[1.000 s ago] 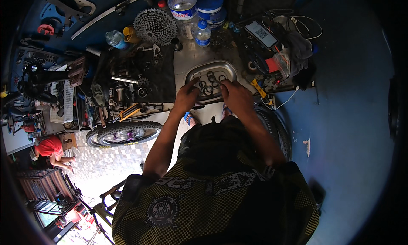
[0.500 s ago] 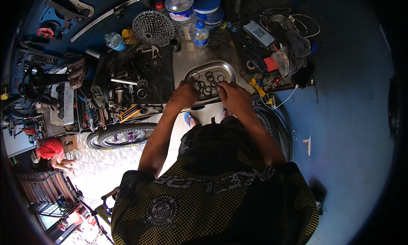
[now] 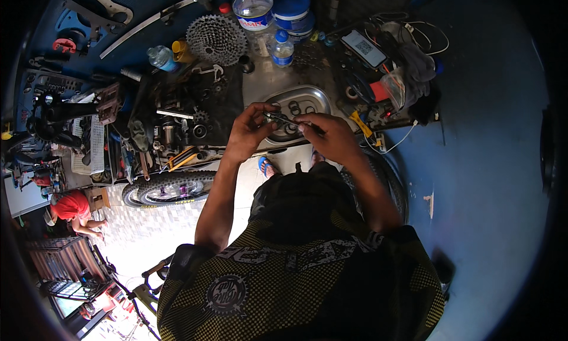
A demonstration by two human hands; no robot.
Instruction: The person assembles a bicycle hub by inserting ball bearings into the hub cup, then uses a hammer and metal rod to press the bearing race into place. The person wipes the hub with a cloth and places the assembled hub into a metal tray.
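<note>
Over the near left part of an oval metal tray (image 3: 325, 97), my left hand (image 3: 247, 131) pinches a small ring-shaped metal part (image 3: 271, 114) between thumb and fingers. My right hand (image 3: 332, 139) is closed around a thin metal tool (image 3: 288, 121), its tip reaching to the part in the left hand. Fingers cover much of the ring, so whether the tip touches it I cannot tell. Several dark rings (image 3: 295, 108) lie in the tray, partly hidden behind my hands.
Behind the tray stand water bottles (image 3: 283, 50), blue-lidded tubs (image 3: 291, 7) and a large bicycle cassette (image 3: 216, 39). A phone (image 3: 363, 49) and cables lie to the right. Tools and bike parts crowd the left. Below the bench is a bicycle wheel (image 3: 168, 189); a person in red (image 3: 72, 206) crouches far left.
Both hands have risen from the tray and come closer together. The ring-shaped part is now up in my left hand, and the thin tool shows in my right.
</note>
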